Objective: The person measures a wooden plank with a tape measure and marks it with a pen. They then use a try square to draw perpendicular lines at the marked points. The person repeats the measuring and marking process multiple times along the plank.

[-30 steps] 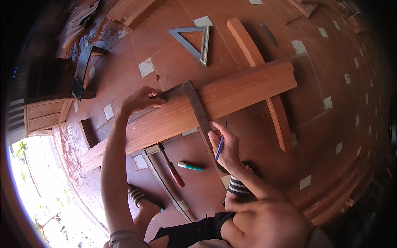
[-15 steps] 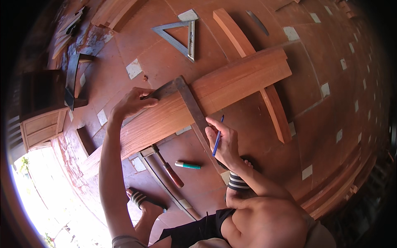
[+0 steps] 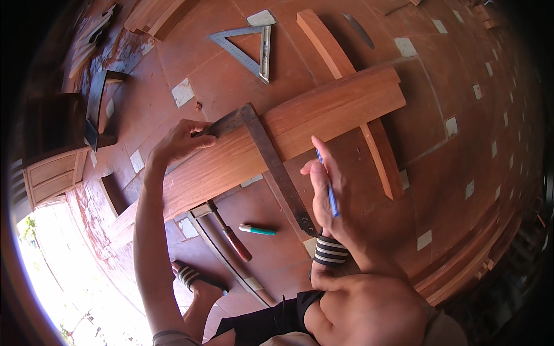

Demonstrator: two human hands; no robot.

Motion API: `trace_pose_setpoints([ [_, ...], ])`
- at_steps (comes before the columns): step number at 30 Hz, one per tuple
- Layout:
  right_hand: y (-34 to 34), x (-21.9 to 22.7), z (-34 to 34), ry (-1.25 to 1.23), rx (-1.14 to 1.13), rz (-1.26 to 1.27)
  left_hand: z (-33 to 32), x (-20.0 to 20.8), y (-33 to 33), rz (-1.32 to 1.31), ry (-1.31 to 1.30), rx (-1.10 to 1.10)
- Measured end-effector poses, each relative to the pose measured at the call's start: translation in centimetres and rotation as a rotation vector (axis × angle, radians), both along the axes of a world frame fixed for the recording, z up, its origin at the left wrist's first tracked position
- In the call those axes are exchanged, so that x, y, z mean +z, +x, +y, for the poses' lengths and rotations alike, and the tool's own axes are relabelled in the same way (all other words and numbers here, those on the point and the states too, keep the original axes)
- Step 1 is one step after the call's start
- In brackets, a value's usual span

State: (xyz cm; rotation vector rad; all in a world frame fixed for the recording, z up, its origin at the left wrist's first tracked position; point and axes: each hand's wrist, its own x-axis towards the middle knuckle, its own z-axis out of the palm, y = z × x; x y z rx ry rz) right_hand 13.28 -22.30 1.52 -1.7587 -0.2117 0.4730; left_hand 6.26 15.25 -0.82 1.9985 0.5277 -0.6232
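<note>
A long reddish wooden board (image 3: 340, 109) lies slantwise in front of me. Across it rests a dark metal carpenter's square (image 3: 268, 153); one leg follows the board's far edge, and the other crosses the face and reaches past the near edge toward my foot. The fingers of my left hand (image 3: 182, 139) are closed on the leg along the far edge, pressing it to the board. My right hand (image 3: 333, 187) hovers to the right of the crossing leg, apart from the board, with a blue pen (image 3: 333, 202) held in it and the index finger extended.
Wooden pieces (image 3: 381, 150) support the board crosswise. A bar clamp (image 3: 236, 243) with a red handle and a green marker (image 3: 257, 229) are on the near side. Beyond lie a triangular square (image 3: 264, 55) and another clamp (image 3: 95, 109). Timber (image 3: 461, 268) is stacked at right.
My right hand with the pen has lifted away from the square's crossing leg, moving right and turning upright. My left hand stays on the square, which keeps its place on the board.
</note>
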Motion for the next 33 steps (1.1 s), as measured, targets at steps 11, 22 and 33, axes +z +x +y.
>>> trace_pose_setpoints([
  [11,4.3,-2.7,4.5,-0.008,0.271,-0.144,-0.1,0.3,0.1,0.044,0.047,-0.02],
  [22,4.6,-2.4,4.7,-0.065,0.323,-0.374,-0.3,0.5,0.2,0.034,0.035,-0.015],
  [33,5.1,-1.8,3.7,-0.016,0.249,-0.202,-0.1,0.2,0.1,0.034,0.029,-0.018],
])
